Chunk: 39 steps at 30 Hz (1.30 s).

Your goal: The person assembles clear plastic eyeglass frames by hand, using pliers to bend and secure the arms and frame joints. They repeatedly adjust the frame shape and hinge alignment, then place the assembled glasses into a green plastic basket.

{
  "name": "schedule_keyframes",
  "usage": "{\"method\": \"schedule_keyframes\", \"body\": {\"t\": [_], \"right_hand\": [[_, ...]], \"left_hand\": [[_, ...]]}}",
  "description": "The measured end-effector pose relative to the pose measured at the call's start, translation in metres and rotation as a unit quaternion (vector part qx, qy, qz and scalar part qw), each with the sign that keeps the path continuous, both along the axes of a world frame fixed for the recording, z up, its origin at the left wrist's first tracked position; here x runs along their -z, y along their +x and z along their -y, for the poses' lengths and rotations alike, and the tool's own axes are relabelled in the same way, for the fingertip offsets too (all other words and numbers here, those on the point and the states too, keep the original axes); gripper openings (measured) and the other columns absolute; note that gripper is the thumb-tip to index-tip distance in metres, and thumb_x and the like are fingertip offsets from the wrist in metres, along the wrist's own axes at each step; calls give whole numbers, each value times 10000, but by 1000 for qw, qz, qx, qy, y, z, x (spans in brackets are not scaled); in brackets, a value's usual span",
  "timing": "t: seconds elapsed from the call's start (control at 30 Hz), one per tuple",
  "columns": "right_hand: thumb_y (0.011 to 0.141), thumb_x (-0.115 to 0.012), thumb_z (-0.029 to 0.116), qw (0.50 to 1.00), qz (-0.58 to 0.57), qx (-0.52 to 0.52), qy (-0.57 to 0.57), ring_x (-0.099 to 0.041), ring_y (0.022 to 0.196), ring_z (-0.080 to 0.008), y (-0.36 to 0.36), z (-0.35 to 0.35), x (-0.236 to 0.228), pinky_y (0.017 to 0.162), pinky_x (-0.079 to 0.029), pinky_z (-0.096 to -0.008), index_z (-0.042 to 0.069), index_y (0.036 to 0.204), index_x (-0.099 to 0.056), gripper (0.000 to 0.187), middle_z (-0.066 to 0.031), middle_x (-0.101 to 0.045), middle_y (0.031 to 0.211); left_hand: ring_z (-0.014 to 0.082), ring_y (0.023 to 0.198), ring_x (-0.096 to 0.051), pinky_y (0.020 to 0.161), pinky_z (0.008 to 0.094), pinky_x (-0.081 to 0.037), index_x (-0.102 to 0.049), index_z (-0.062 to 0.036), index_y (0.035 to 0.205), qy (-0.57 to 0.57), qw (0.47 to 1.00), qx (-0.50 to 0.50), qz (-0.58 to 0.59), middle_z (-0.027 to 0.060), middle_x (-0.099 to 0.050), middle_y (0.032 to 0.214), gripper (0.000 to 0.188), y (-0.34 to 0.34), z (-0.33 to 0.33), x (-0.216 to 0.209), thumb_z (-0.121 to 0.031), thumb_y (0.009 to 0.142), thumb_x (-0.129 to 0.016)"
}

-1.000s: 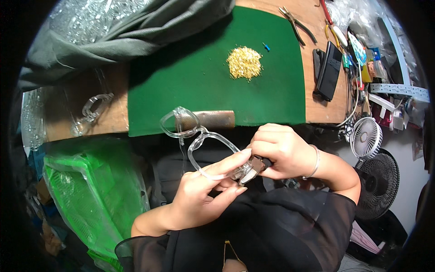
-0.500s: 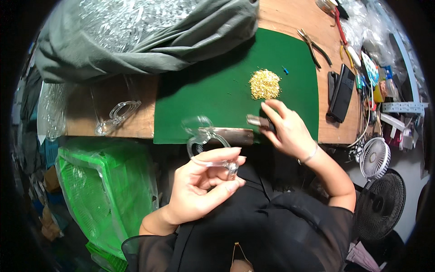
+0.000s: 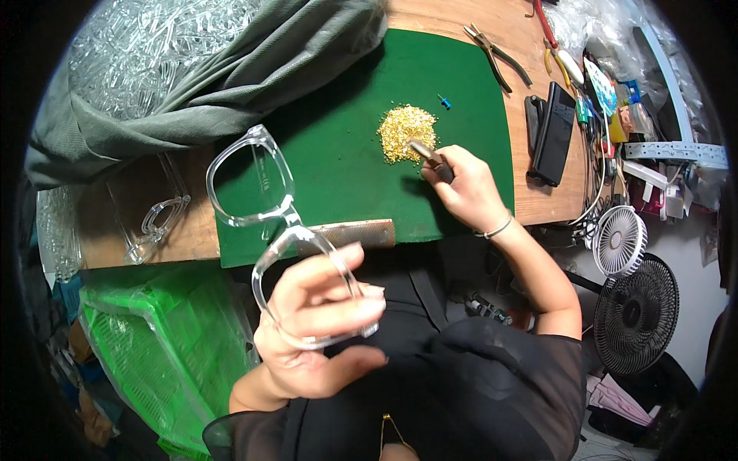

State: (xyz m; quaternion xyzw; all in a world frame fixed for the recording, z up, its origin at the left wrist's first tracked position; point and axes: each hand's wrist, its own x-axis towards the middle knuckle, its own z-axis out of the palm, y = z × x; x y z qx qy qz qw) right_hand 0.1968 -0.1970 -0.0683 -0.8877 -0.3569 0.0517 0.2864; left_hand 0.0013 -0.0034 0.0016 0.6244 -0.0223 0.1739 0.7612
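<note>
Over gold bits (image 3: 403,131), our right hand (image 3: 469,188), closed round pliers (image 3: 437,163), has arrived from the clear frame (image 3: 290,215) our half-curled left hand (image 3: 307,326) holds; work seemingly shifts there.

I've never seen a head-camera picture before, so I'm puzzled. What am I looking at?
There is no robot: these are a person's bare hands. A fisheye camera, the left of two worn on the head, looks down at them, so straight edges bend. The left hand holds clear glasses. The right hand grips a metal-tipped tool, its tip seen against a gold pile. That lies on a green mat, a blue pin near it. Pliers and a phone lie farther right.
</note>
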Motion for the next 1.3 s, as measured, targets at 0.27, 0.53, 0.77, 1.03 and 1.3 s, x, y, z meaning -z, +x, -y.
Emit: {"method": "schedule_keyframes", "body": {"t": [0.27, 0.53, 0.77, 1.03, 1.3], "right_hand": [[744, -676, 91, 997, 38, -20, -58, -561, 731, -349, 1, -9, 5, 624, -444, -432, 12, 863, -560, 184, -151, -553, 781], [766, -599, -16, 977, -198, -11, 83, -586, 720, -265, -24, -5, -37, 676, -473, -325, 2, 882, -551, 126, -125, -571, 794], [684, -714, 38, 926, -114, -250, 261, -583, 700, -225, -68, -26, -75, 658, -428, -330, 75, 849, -599, 204, -45, -607, 797], [703, -762, 116, 894, -72, -297, 326, -551, 638, -183, -71, -25, -66, 615, -410, -312, 63, 869, -653, 206, -31, -638, 790], [743, -750, 140, 883, -95, -319, 332, -561, 665, -182, -70, -25, -65, 631, -414, -310, 68, 884, -654, 185, -29, -638, 812]], "left_hand": [[166, 858, -628, 819, 289, -493, -315, 64, 1280, -32, 996, -31, -71, 219, -575, 1185, 631, -4, 5, 14, 121, 745, -643], [138, 811, -597, 734, 249, -502, 121, -81, 1454, -5, 997, -23, -73, 241, -541, 1177, 1067, 7, 13, 19, 135, 723, -627], [226, 976, -635, 850, 307, -514, 42, -49, 1454, 9, 1000, 0, -20, 268, -479, 1283, 986, 7, 26, 17, 168, 750, -613], [253, 983, -645, 853, 331, -521, 56, -22, 1450, -16, 1000, -1, -21, 280, -488, 1267, 968, -2, 32, 10, 167, 762, -598], [240, 1009, -633, 887, 331, -512, 123, -77, 1449, 19, 999, 38, -30, 278, -481, 1291, 1013, -6, 27, 6, 153, 751, -576]]}}
